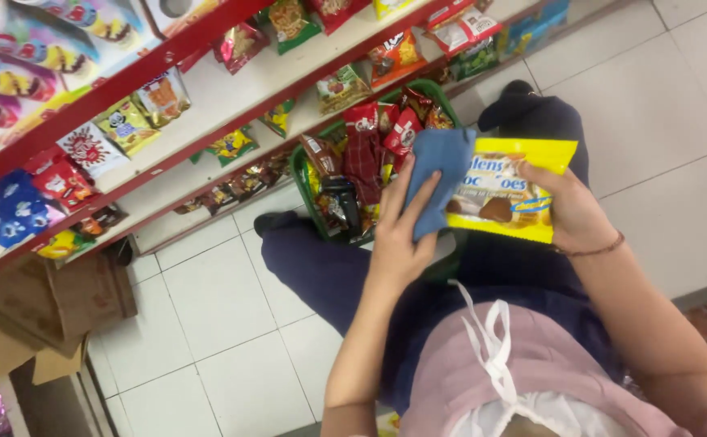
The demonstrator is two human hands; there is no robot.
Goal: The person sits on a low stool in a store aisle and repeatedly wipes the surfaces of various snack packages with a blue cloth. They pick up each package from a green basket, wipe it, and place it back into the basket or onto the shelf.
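My right hand [573, 212] grips a yellow snack packet [509, 184] by its right end and holds it flat above my lap. Pressed against the packet's left end is a blue cloth [438, 168], which my left hand [400, 235] holds with its fingers spread over it. Just beyond both hands a green basket [298, 162] stands on the floor between my legs, filled with several red and brown snack packets [374, 137].
Red-edged white shelves [232, 81] with several bright snack packets run across the upper left. A brown cardboard box [70, 299] sits under the lowest shelf at the left. White floor tiles [645, 105] lie at the right and bottom left.
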